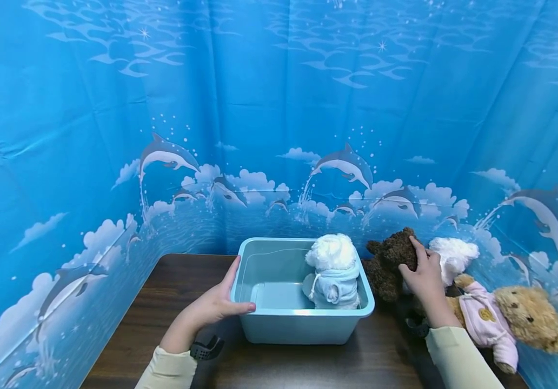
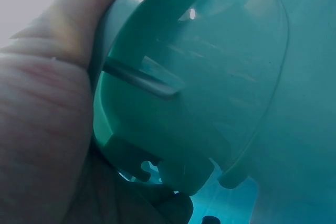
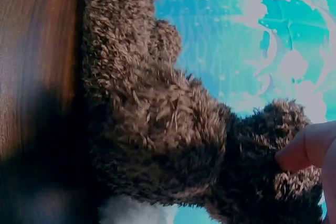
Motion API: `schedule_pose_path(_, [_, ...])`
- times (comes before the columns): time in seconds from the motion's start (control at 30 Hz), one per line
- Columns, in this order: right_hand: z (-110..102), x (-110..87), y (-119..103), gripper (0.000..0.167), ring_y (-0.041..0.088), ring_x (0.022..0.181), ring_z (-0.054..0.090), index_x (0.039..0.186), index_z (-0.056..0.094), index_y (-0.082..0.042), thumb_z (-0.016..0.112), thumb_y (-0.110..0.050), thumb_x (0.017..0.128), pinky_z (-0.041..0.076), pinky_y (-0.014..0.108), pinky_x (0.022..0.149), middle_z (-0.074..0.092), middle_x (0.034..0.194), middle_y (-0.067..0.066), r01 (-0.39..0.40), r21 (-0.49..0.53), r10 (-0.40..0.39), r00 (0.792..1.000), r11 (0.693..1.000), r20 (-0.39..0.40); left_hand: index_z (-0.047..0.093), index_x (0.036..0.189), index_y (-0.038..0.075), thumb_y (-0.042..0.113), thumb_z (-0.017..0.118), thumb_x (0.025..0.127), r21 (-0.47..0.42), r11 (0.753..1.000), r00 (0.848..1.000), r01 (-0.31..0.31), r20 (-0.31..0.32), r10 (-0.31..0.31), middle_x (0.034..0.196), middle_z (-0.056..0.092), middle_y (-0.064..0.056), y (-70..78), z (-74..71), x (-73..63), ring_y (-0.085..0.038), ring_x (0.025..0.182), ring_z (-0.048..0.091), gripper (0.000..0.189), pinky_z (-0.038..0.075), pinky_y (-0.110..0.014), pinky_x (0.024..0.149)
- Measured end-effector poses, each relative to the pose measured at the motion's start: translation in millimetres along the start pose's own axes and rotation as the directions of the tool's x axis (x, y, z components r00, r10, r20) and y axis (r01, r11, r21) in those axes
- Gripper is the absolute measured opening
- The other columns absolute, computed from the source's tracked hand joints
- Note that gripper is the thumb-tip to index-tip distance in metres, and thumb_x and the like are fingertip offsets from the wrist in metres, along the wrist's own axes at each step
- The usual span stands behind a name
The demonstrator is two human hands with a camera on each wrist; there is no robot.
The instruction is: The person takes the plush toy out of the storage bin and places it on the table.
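A light blue-green plastic bin (image 1: 298, 329) stands on the table. My left hand (image 1: 216, 300) holds its left side, thumb along the front rim and fingers at the side wall; the left wrist view shows the palm against the bin's rim (image 2: 136, 3). Inside, at the right end, sits a white plush bear (image 1: 334, 270) in a light blue hoodie. Right of the bin, my right hand (image 1: 425, 273) grips a dark brown plush bear (image 1: 388, 265) by the head. In the right wrist view, a thumb presses into the brown bear's fur (image 3: 157, 124).
Behind the right hand lies a white plush toy (image 1: 454, 256), partly hidden. A tan teddy bear (image 1: 527, 316) in a pink top lies on its side at the table's right. The dark wooden table (image 1: 162, 292) backs onto a blue dolphin-print curtain (image 1: 259, 108).
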State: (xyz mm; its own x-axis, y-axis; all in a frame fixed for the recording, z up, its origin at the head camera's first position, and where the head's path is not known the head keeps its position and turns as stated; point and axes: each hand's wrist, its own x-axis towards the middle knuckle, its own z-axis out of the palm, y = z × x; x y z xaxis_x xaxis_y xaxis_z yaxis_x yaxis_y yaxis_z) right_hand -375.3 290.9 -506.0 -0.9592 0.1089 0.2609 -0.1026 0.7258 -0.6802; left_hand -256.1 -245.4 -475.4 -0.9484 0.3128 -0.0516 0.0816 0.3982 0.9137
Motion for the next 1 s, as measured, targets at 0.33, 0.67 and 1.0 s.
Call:
schedule_pose_path(0.33, [5.6,-3.4,-14.4,0.084,0.067,0.153,0.021,0.172,0.031,-0.015,0.073,-0.028,0.1,0.015,0.089,0.112,0.018,0.172,0.039,0.057,-0.222,-0.091,0.985,0.973,-0.146,-0.016,0.175,0.025,0.049,0.087,0.09,0.008,1.0,1.0,0.006,-0.004,-0.006,0.182,0.009,-0.021,2.6,-0.3,0.9,-0.049,0.154,0.037,0.136,0.047,-0.069,0.118])
schedule_pose_path(0.67, [-1.3,-10.4,-28.0,0.08,0.063,0.152,0.025,0.169,0.034,-0.005,0.073,-0.024,0.101,0.01,0.083,0.12,0.026,0.166,0.042,0.04,-0.205,-0.072,0.986,0.978,-0.15,-0.016,0.175,0.025,0.046,0.088,0.09,-0.001,1.0,1.0,0.006,-0.002,-0.006,0.182,0.007,-0.021,1.2,-0.8,2.7,-0.051,0.155,0.035,0.135,0.046,-0.069,0.119])
schedule_pose_path(1.0, [-38.3,-41.4,-103.3,0.064,0.056,0.135,0.045,0.157,0.047,0.002,0.067,-0.032,0.106,0.034,0.074,0.106,0.047,0.151,0.035,0.151,-0.085,-0.167,0.958,0.985,-0.234,-0.016,0.175,0.025,0.048,0.088,0.09,0.01,1.0,1.0,0.015,-0.002,-0.015,0.182,0.008,-0.022,-0.8,0.0,1.0,-0.049,0.154,0.037,0.136,0.046,-0.07,0.118])
